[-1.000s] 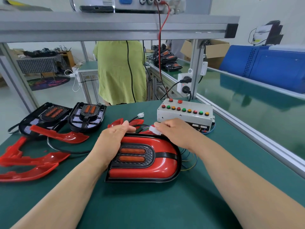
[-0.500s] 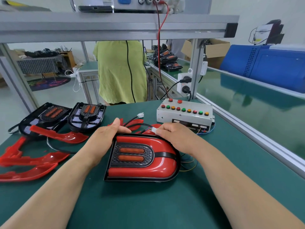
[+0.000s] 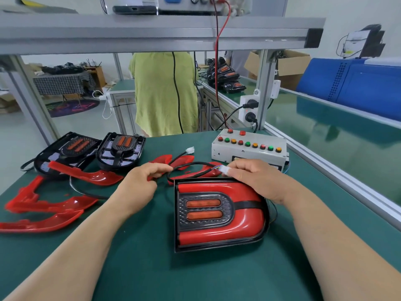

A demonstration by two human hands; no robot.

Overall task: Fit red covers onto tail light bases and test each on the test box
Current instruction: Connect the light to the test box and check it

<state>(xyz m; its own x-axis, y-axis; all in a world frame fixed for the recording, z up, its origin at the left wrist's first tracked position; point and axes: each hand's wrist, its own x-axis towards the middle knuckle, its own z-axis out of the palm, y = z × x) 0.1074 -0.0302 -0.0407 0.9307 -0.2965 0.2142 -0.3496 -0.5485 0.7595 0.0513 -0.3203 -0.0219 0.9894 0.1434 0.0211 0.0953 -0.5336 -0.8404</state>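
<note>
One covered tail light [image 3: 219, 213] lies on the green table [image 3: 152, 268], near the test box [image 3: 249, 149].
The right hand [image 3: 258, 181] pinches its white connector [image 3: 225, 170] and the left hand [image 3: 141, 185] pinches the limp black cable [image 3: 195, 163]. The shell looks glossy and is likely light, so hold it by the rim.

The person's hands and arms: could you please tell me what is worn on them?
The left hand and right hand are bare, with no gloves or watch; the left forearm and right forearm are uncovered to the picture's edge, no sleeve showing.
</note>
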